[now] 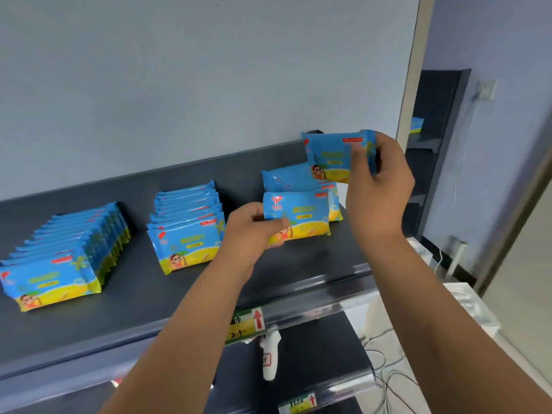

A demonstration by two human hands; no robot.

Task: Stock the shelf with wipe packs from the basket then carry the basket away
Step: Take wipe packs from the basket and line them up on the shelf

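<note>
stocking is underway: left hand (254, 228) is pinching a wipe pack (298, 218) at the third row (298, 179), right hand (379, 186) is gripping another pack (331, 158) above; next, probably standing both upright.

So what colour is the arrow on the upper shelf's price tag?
The printed arrow is red, head view.

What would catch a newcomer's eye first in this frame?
Two hands at the right end of the dark shelf: the left hand grips a lower pack in front of the right row, and the right hand pinches a raised pack above it. Further left stand the middle row and the longer left row of blue-and-yellow packs.
</note>
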